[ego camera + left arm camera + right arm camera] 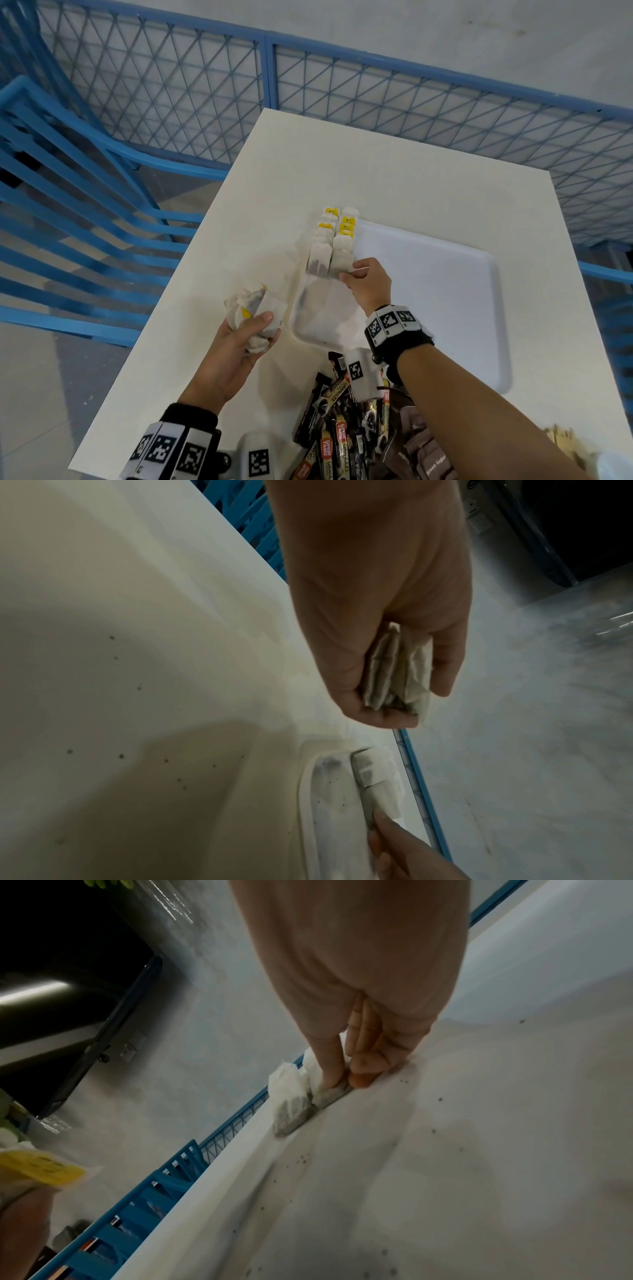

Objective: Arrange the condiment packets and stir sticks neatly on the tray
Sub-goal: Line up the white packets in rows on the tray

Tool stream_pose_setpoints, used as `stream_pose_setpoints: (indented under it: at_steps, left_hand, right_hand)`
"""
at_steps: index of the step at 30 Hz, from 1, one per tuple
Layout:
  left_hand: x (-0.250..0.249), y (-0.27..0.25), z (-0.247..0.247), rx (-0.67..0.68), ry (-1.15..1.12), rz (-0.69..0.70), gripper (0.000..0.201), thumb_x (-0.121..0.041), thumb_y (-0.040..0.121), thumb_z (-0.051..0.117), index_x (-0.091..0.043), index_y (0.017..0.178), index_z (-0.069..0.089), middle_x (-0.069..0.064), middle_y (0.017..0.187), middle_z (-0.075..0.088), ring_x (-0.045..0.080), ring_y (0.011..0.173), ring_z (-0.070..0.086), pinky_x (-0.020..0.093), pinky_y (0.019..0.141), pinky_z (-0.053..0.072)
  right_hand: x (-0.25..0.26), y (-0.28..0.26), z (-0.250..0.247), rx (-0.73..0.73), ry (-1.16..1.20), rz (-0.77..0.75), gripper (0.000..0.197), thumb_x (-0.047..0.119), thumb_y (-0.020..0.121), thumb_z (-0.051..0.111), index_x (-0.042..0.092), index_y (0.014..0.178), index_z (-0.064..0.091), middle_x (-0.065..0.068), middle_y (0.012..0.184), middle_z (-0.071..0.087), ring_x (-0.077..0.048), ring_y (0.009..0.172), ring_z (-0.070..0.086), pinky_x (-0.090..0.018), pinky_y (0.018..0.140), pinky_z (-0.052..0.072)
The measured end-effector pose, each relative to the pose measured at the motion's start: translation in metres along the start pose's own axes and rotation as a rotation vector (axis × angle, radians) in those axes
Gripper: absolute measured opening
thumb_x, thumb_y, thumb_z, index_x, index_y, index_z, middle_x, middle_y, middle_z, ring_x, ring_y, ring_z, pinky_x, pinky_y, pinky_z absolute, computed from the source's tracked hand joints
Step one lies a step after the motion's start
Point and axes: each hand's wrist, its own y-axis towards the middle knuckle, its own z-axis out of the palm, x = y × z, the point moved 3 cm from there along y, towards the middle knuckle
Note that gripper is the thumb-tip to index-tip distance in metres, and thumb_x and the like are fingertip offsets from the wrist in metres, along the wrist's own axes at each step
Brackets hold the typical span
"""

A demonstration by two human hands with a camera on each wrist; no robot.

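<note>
Sachets [337, 442], dark and glossy, lie heaped at the counter's [394, 171] near edge, under the right forearm. Left hand [236, 346] curls round a crumpled bunch of tea bags [253, 308], soft paper with yellow tags. Beside it sits the tray [445, 291], white, smooth, round-cornered, speckled with dark crumbs. Right hand [368, 284] pinches the nearest bag of two overlapping rows [334, 240] along the tray's left side. Blue mesh fence [411, 102] stands beyond.

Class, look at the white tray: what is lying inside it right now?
Inside the tray, two rows of tea bags run along its left edge; the right hand pinches the nearest one. Dark specks dot the floor. The right forearm covers the near right part.
</note>
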Motion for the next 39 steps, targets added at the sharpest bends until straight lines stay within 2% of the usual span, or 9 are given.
stream_pose_setpoints:
  at_steps: [13, 16, 18, 21, 23, 27, 30, 34, 39]
  left_hand:
    - [0.0, -0.001, 0.003, 0.033, -0.005, 0.011, 0.033, -0.002, 0.083, 0.056, -0.016, 0.113, 0.06, -0.004, 0.088, 0.072, 0.007, 0.077, 0.068, 0.02, 0.063, 0.055]
    - [0.0, 0.0, 0.004, 0.04, -0.013, 0.017, 0.032, -0.002, 0.082, 0.056, -0.016, 0.111, 0.06, -0.003, 0.089, 0.073, 0.007, 0.079, 0.068, 0.02, 0.064, 0.056]
    - [-0.001, -0.001, 0.006, 0.053, -0.013, 0.017, 0.033, -0.003, 0.081, 0.057, -0.016, 0.111, 0.06, -0.002, 0.09, 0.073, 0.008, 0.079, 0.068, 0.02, 0.065, 0.056]
    - [-0.001, -0.001, 0.008, 0.061, -0.002, 0.007, 0.043, -0.008, 0.076, 0.063, -0.014, 0.118, 0.06, 0.004, 0.091, 0.071, 0.012, 0.081, 0.067, 0.021, 0.07, 0.056]
    - [-0.001, 0.0, 0.008, 0.07, 0.013, 0.009, 0.05, -0.02, 0.069, 0.077, -0.016, 0.116, 0.064, 0.008, 0.092, 0.067, 0.017, 0.085, 0.061, 0.022, 0.075, 0.056]
    - [0.0, 0.0, 0.009, 0.083, 0.044, 0.015, 0.074, -0.05, 0.042, 0.09, -0.024, 0.107, 0.069, 0.01, 0.108, 0.069, 0.018, 0.096, 0.065, 0.023, 0.08, 0.055]
    - [0.0, 0.0, 0.008, 0.088, 0.009, -0.01, 0.081, -0.048, 0.049, 0.088, -0.014, 0.118, 0.062, 0.014, 0.117, 0.066, 0.021, 0.104, 0.066, 0.027, 0.079, 0.056]
    - [0.0, 0.001, 0.007, 0.025, -0.065, -0.039, 0.041, -0.023, 0.076, 0.067, -0.009, 0.115, 0.061, 0.013, 0.112, 0.069, 0.024, 0.096, 0.068, 0.031, 0.08, 0.058]
    - [0.001, 0.0, 0.0, -0.041, -0.119, -0.032, 0.037, -0.016, 0.079, 0.062, -0.007, 0.114, 0.06, 0.01, 0.102, 0.07, 0.024, 0.087, 0.07, 0.03, 0.075, 0.059]
  right_hand:
    - [0.007, -0.005, -0.005, -0.043, 0.011, -0.025, 0.034, 0.011, 0.08, 0.069, 0.007, 0.108, 0.05, -0.002, 0.084, 0.061, -0.017, 0.083, 0.056, -0.027, 0.076, 0.046]
    - [0.02, -0.021, -0.004, -0.027, -0.014, -0.1, 0.022, 0.016, 0.084, 0.064, 0.01, 0.103, 0.054, 0.002, 0.084, 0.06, -0.013, 0.076, 0.055, -0.018, 0.067, 0.042]
    - [0.031, -0.038, 0.0, 0.074, -0.021, -0.131, 0.015, 0.026, 0.087, 0.062, 0.012, 0.094, 0.06, 0.006, 0.078, 0.06, -0.01, 0.071, 0.055, -0.013, 0.066, 0.042]
    - [0.045, -0.07, 0.011, 0.432, -0.039, -0.097, 0.033, 0.043, 0.09, 0.053, 0.012, 0.093, 0.063, 0.006, 0.081, 0.064, -0.006, 0.067, 0.054, -0.018, 0.065, 0.042]
    - [0.049, -0.089, 0.017, 0.621, 0.03, -0.087, 0.03, 0.04, 0.089, 0.056, 0.012, 0.095, 0.065, 0.006, 0.084, 0.064, -0.004, 0.067, 0.053, -0.015, 0.061, 0.04]
    - [0.048, -0.105, 0.02, 0.649, 0.198, -0.074, 0.012, 0.022, 0.081, 0.071, 0.017, 0.086, 0.061, 0.012, 0.072, 0.06, 0.003, 0.06, 0.052, -0.009, 0.055, 0.039]
    - [0.045, -0.103, 0.018, 0.601, 0.214, -0.067, 0.013, 0.018, 0.082, 0.07, 0.017, 0.079, 0.057, 0.002, 0.075, 0.06, -0.008, 0.067, 0.053, -0.014, 0.059, 0.042]
    - [0.04, -0.1, 0.016, 0.613, 0.353, 0.041, 0.007, 0.016, 0.093, 0.055, 0.014, 0.089, 0.049, -0.006, 0.087, 0.064, -0.016, 0.078, 0.063, -0.024, 0.067, 0.051]
    - [0.03, -0.084, 0.007, 0.547, 0.591, 0.209, 0.008, 0.008, 0.094, 0.05, 0.009, 0.101, 0.047, -0.01, 0.092, 0.065, -0.022, 0.074, 0.066, -0.028, 0.064, 0.055]
